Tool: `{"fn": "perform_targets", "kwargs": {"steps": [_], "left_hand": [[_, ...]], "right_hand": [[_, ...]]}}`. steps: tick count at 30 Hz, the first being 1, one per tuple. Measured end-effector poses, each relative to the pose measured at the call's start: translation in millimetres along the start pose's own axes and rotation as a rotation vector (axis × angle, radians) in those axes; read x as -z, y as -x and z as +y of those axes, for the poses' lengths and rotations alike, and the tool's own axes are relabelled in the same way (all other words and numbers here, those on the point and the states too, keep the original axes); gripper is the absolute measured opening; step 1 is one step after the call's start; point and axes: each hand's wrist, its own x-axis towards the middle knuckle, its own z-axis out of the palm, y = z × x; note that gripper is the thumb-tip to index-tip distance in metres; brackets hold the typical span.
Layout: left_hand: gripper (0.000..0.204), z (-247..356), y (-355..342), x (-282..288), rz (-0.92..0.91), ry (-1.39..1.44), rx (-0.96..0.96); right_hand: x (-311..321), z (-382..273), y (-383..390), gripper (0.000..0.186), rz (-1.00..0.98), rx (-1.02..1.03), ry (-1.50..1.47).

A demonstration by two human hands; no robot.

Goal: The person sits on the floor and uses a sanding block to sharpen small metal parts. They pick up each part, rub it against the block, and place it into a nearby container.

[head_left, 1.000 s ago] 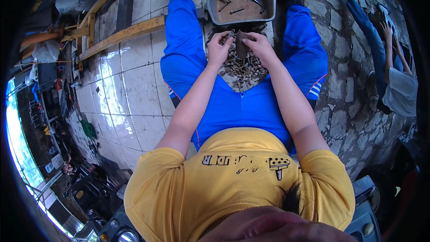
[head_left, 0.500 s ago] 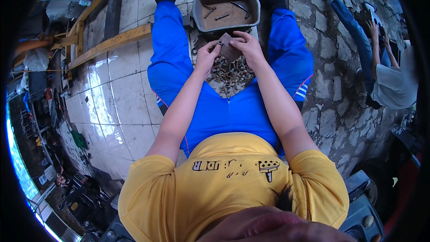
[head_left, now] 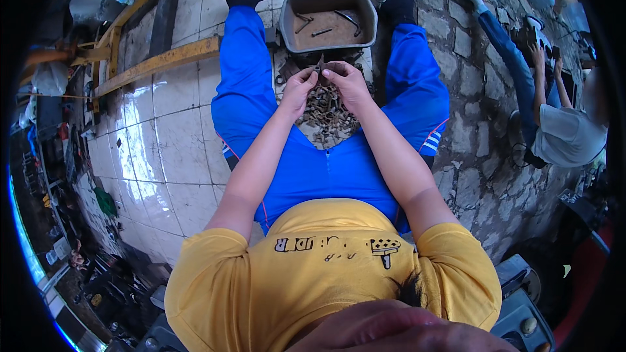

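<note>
Pinching a sheet in my right hand, I hold in my left hand a metal part, likely light, stiff, best gripped by its sides.

Counts: one grey tub is standing beyond one heap of small metal parts, too many to tally. Inside the tub, at least three are lying: one angled piece by its left edge, one short rod mid-floor, one long rod toward its far right corner. Two hands, left hand and right hand, are holding one small round part.
</note>
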Motion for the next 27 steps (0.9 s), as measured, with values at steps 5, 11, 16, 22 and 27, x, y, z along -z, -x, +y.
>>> {"fn": "perform_targets", "kwargs": {"steps": [5, 11, 16, 22, 27], "left_hand": [[0.039, 1, -2, 4, 0.104, -0.109, -0.073], [0.034, 0, -1, -1, 0.187, -0.607, -0.329], [0.031, 3, 0, -4, 0.235, -0.632, -0.365], [0.030, 15, 6, -10, 0.315, -0.785, -0.366], [0.034, 7, -1, -2, 0.359, -0.768, -0.459]], "right_hand": [[1, 1, -3, 0.023, 0.110, 0.078, 0.162], [-1, 12, 1, 0.033, 0.037, -0.063, 0.184], [-4, 13, 0, 0.053, -0.007, -0.049, 0.105], [-13, -10, 10, 0.056, -0.036, -0.131, -0.014], [-18, -9, 14, 0.054, -0.061, -0.129, -0.038]]}}
